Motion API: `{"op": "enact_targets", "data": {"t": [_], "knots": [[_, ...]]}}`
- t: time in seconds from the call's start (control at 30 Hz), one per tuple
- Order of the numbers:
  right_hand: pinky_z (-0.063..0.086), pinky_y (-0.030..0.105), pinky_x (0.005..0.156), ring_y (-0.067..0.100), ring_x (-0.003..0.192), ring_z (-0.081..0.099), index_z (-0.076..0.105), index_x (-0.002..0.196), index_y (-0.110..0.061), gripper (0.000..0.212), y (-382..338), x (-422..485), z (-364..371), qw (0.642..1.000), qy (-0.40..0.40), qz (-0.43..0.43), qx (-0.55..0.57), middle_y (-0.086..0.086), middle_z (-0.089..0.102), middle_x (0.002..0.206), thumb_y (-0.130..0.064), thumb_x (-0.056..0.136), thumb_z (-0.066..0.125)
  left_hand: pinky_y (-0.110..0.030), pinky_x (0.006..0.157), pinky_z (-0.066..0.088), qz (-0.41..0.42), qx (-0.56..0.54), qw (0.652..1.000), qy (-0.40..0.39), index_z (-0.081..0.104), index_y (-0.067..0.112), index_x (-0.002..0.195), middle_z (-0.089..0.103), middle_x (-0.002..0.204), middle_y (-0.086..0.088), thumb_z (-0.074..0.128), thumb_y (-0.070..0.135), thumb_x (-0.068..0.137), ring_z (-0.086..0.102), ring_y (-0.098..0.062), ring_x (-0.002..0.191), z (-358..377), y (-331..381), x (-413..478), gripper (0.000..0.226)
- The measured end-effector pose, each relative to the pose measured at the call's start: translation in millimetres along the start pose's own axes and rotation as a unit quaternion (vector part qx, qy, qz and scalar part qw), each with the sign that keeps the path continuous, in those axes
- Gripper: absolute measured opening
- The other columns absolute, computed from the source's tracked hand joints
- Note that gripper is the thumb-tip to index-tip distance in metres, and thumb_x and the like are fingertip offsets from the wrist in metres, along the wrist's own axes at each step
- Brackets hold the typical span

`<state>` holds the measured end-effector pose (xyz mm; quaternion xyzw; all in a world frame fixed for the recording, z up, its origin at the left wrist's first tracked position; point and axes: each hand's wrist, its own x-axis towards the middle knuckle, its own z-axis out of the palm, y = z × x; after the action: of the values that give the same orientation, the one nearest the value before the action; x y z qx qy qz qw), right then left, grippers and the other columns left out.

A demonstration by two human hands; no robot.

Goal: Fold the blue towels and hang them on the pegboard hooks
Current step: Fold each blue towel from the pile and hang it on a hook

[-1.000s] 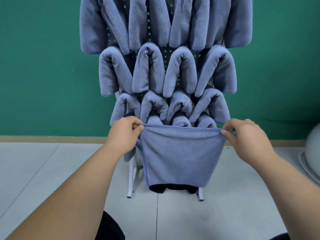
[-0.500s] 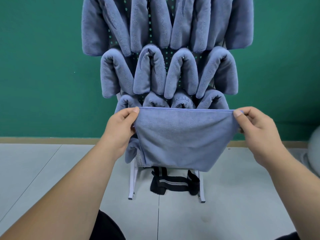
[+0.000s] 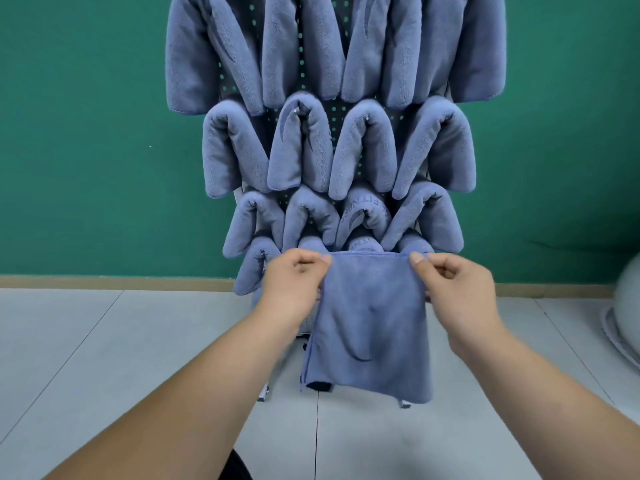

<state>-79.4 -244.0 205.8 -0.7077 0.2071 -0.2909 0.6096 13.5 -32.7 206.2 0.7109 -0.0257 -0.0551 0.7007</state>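
On my feed the left hand (image 3: 294, 282) pinches the top left corner of a folded blue towel (image 3: 370, 327) between thumb and curled fingers. The right hand (image 3: 453, 289) pinches the top right corner in the same way. The two hands are near each other, and the top edge runs straight between them. The towel hangs down from that edge as a narrow panel with a soft crease down its middle. It is in the air, in front of the foot of the pegboard (image 3: 332, 112), its top edge level with the lowest row of hung towels (image 3: 298, 143). Those fill the board in stacked rows, each draped over a hook, with small metal hook tips (image 3: 366, 118) showing in some folds. White stand legs (image 3: 265, 393) rest on the pale tiled floor (image 3: 104, 358). Behind is a green wall (image 3: 86, 133), and a pale rounded object (image 3: 627, 306) sits at the right edge.
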Motion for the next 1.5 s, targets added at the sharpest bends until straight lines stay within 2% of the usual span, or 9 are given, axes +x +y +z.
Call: {"op": "enact_targets", "data": {"t": [0.27,0.37,0.77,0.97,1.1,1.2,1.3,1.4,1.5], "knots": [[0.058,0.027,0.084,0.0,0.084,0.074,0.077,0.092,-0.034,0.015,7,-32,33,0.993,-0.076,-0.062,-0.059,-0.019,0.079,0.09,-0.02,0.097,0.075,-0.028,0.077,0.059,0.04,0.077,0.993,-0.079,0.076,0.022,0.095,0.078,0.082,0.002,0.08,0.024,0.093,0.073,-0.008,0.075,27,-12,-29,0.005],[0.059,0.026,0.086,-0.002,0.086,0.073,0.076,0.095,-0.037,0.017,10,-35,34,0.99,-0.082,-0.075,-0.088,-0.018,0.079,0.093,-0.02,0.096,0.076,-0.03,0.082,0.061,0.04,0.079,0.993,-0.081,0.078,0.019,0.097,0.079,0.085,-0.001,0.078,0.02,0.094,0.075,-0.011,0.08,29,-15,-31,0.003],[0.042,0.003,0.078,-0.004,0.085,0.062,0.08,0.115,-0.025,0.019,13,-43,34,0.946,-0.067,-0.183,-0.257,-0.01,0.068,0.1,-0.023,0.096,0.073,-0.018,0.07,0.054,0.031,0.033,0.997,-0.067,0.078,0.01,0.098,0.079,0.083,-0.007,0.072,0.009,0.097,0.076,-0.014,0.077,31,-13,-39,0.006],[0.054,0.022,0.077,0.0,0.082,0.064,0.077,0.108,-0.032,0.025,11,-43,31,0.949,-0.072,-0.176,-0.251,-0.018,0.063,0.098,-0.033,0.084,0.086,-0.039,0.082,0.062,0.025,0.052,0.993,-0.102,0.079,0.018,0.1,0.081,0.093,-0.002,0.055,0.005,0.102,0.076,-0.02,0.092,28,-7,-42,0.027],[0.051,0.014,0.074,-0.002,0.083,0.065,0.077,0.098,-0.033,0.016,11,-35,26,0.956,-0.054,-0.163,-0.236,-0.019,0.066,0.092,-0.032,0.085,0.087,-0.027,0.078,0.058,0.041,0.074,0.984,-0.155,0.076,0.019,0.105,0.08,0.094,-0.001,0.051,0.002,0.101,0.076,-0.015,0.089,25,-1,-39,0.03],[0.052,0.015,0.075,-0.002,0.086,0.065,0.077,0.098,-0.033,0.011,12,-27,23,0.955,-0.072,-0.157,-0.239,-0.017,0.069,0.093,-0.025,0.091,0.08,-0.033,0.077,0.058,0.035,0.129,0.977,-0.167,0.065,0.031,0.116,0.08,0.094,0.004,0.051,0.004,0.097,0.078,-0.018,0.082,19,-1,-30,0.035],[0.049,0.011,0.075,-0.002,0.087,0.064,0.077,0.099,-0.032,0.012,10,-20,16,0.951,-0.098,-0.163,-0.245,-0.017,0.069,0.095,-0.022,0.094,0.077,-0.04,0.077,0.061,0.031,0.269,0.95,-0.154,0.062,0.036,0.117,0.078,0.083,0.007,0.056,0.013,0.091,0.075,-0.019,0.075,5,-9,-15,0.035],[0.044,0.007,0.076,-0.001,0.088,0.064,0.079,0.1,-0.031,0.011,5,-13,6,0.945,-0.108,-0.183,-0.25,-0.017,0.07,0.096,-0.022,0.095,0.075,-0.042,0.082,0.059,0.071,0.476,0.866,-0.139,0.065,0.038,0.12,0.071,0.086,0.011,0.057,0.028,0.094,0.067,-0.02,0.094,-11,-7,-7,0.029],[0.054,0.029,0.08,0.009,0.084,0.067,0.078,0.096,-0.034,0.005,12,3,-8,0.919,-0.114,-0.169,-0.339,-0.013,0.072,0.093,-0.03,0.096,0.075,-0.041,0.082,0.057,0.165,0.563,0.804,-0.101,0.065,0.043,0.124,0.067,0.093,0.01,0.056,0.034,0.099,0.062,-0.021,0.104,-19,3,-6,0.028]]}}
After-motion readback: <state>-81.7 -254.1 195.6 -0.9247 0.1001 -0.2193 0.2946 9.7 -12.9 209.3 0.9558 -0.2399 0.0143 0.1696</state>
